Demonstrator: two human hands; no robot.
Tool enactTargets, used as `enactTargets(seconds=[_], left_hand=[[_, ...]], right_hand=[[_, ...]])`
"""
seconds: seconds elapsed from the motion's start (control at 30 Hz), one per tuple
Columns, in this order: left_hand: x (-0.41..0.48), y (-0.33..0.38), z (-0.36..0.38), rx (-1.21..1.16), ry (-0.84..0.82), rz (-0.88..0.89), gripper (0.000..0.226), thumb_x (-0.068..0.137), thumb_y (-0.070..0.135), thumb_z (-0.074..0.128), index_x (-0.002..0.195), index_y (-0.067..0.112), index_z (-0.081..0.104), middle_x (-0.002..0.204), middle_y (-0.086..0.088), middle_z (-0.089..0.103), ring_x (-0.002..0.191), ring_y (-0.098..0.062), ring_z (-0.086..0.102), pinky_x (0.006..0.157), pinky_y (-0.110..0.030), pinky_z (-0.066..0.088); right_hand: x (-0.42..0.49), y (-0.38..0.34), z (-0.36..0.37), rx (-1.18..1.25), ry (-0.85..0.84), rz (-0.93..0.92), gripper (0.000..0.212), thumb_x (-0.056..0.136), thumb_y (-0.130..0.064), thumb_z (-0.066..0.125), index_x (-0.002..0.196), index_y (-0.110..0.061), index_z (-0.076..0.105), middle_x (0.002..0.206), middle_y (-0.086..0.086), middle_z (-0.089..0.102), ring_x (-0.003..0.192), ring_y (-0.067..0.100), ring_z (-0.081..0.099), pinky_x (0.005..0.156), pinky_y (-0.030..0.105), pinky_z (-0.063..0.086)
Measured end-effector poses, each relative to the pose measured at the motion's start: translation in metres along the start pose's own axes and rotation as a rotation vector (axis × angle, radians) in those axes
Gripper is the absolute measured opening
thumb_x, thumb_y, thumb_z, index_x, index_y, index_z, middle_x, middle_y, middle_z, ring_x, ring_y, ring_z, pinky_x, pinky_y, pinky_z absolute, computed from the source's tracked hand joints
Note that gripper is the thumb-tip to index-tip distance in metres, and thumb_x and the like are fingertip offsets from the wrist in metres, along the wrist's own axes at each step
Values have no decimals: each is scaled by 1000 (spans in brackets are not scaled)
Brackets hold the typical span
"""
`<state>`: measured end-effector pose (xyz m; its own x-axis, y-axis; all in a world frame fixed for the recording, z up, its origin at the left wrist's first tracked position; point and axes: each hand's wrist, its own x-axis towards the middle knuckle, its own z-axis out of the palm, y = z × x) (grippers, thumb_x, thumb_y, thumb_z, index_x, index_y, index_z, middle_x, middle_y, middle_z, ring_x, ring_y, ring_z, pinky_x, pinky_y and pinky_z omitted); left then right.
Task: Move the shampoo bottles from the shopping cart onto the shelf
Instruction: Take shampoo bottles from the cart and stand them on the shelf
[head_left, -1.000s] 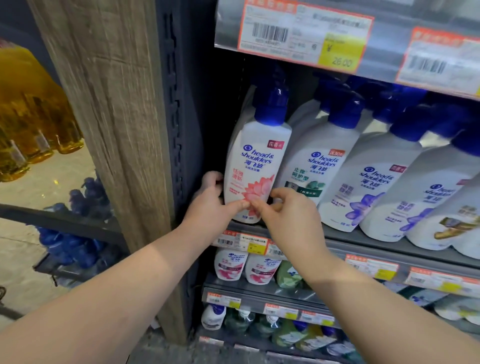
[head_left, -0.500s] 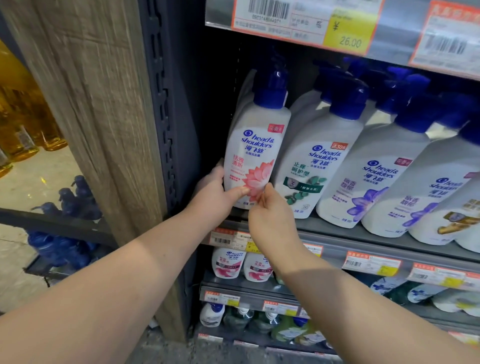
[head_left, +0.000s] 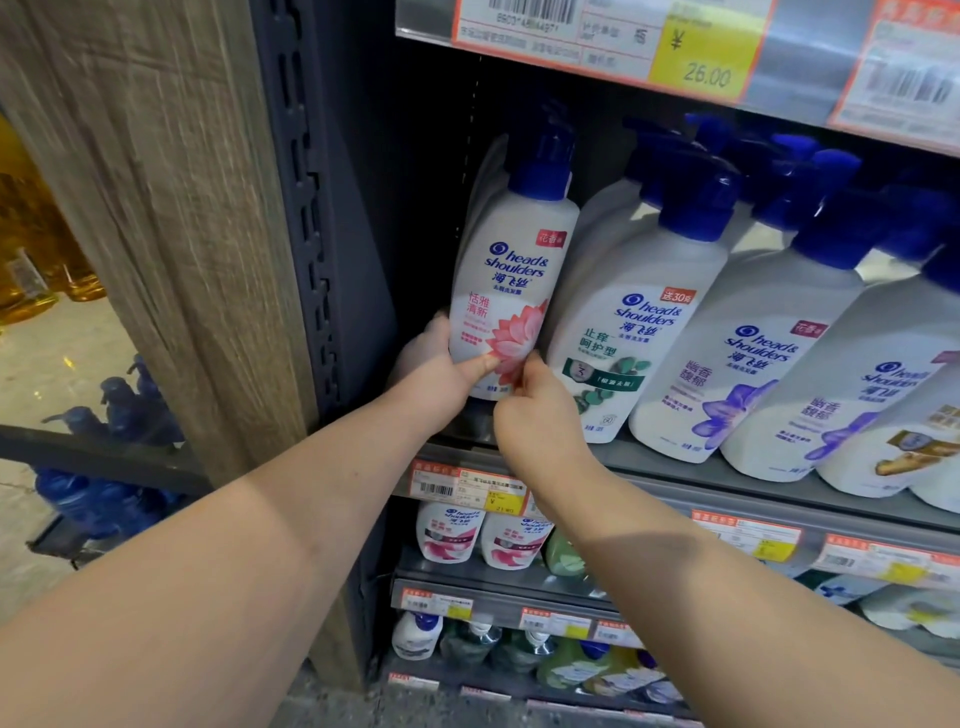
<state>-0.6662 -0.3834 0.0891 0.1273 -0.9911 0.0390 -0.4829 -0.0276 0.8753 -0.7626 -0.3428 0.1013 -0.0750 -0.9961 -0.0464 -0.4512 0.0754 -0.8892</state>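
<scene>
Since a second ago, both hands are sitting lower on the pink-flower shampoo bottle (head_left: 511, 291), and the right hand (head_left: 540, 410) is now pinching in closer beside the left. The left hand (head_left: 441, 374) is wrapping the bottle's lower left side, thumb pressing across the front label; the right hand is gripping the bottom right corner with its fingertips. So both hands are closing on this one bottle, nearly touching each other.

The bottle is standing at the far left end of the shelf (head_left: 727, 467), leaning slightly, its base hidden behind the hands, so whether it is fully seated is unclear. Its right side is pressing close against the green-leaf bottle (head_left: 623, 338).

Judging from this, the placing step is nearly finishing. The risk lies in letting go too soon: the bottle is tall and top-heavy with its blue pump, and if the base is resting on the shelf lip it could be tipping forward. Pushing it rightward could also be nudging the neighbouring row out of line.
</scene>
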Motion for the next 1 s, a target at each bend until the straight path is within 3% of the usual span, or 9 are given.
enactTargets(seconds=[0.13,0.27,0.33,0.37,0.4,0.53,0.63,0.8,1.0], left_hand=[[0,-2,2,-29,1,1,47,83,27,66,125,13,49,121,-9,62,108,-27,59,88,-32,47],[-9,-4,3,-77,-19,-43,60,83,31,64,135,16,38,126,-5,59,112,-24,57,95,-32,45],[-19,-3,5,-105,-13,-32,61,84,32,63,137,17,35,129,-6,57,117,-24,54,101,-35,43],[-26,-1,6,-106,-3,-23,58,85,31,61,136,16,37,129,-5,56,118,-24,52,100,-32,41],[-34,1,6,-100,19,-9,54,87,30,60,135,16,39,128,-3,55,118,-22,51,96,-26,39],[-74,5,0,-90,100,-22,51,88,30,59,133,14,44,125,-5,54,113,-20,52,96,-30,42],[-112,7,-15,-78,140,-78,35,87,28,60,118,12,56,107,-3,62,99,-17,58,89,-27,43],[-196,15,-63,60,170,-181,28,87,31,60,112,18,61,98,6,58,95,-13,57,81,-21,39],[-295,13,-149,277,190,-357,34,87,39,57,116,23,57,110,3,55,97,-13,55,82,-23,42]], right_hand=[[-1,4,-1,11,-42,-32,56,77,11,37,125,-15,47,117,10,62,101,25,56,81,26,43],[-4,11,-7,-6,-99,-69,58,74,10,36,127,-14,47,101,4,61,79,13,52,66,20,41],[-9,13,-12,-40,-102,-98,59,77,8,37,131,-13,46,110,-2,60,98,11,56,85,21,45],[-13,14,-16,-43,-98,-109,59,79,7,38,134,-12,44,117,-5,57,110,10,53,95,20,41],[-18,14,-22,-40,-94,-109,57,82,7,40,135,-11,44,119,-7,53,113,7,49,96,14,36],[-43,19,-50,-55,-110,-120,47,87,3,47,131,-15,50,116,-2,58,108,5,53,87,9,39],[-70,18,-72,-120,-184,-127,42,88,-5,55,128,-19,53,108,-6,58,97,5,54,73,0,41],[-126,3,-95,-210,-348,-117,41,88,-15,60,127,-25,52,120,-11,55,114,8,51,93,21,37],[-174,-35,-77,-191,-552,-158,41,87,-11,62,127,-17,53,118,-7,53,116,13,51,96,21,37]])
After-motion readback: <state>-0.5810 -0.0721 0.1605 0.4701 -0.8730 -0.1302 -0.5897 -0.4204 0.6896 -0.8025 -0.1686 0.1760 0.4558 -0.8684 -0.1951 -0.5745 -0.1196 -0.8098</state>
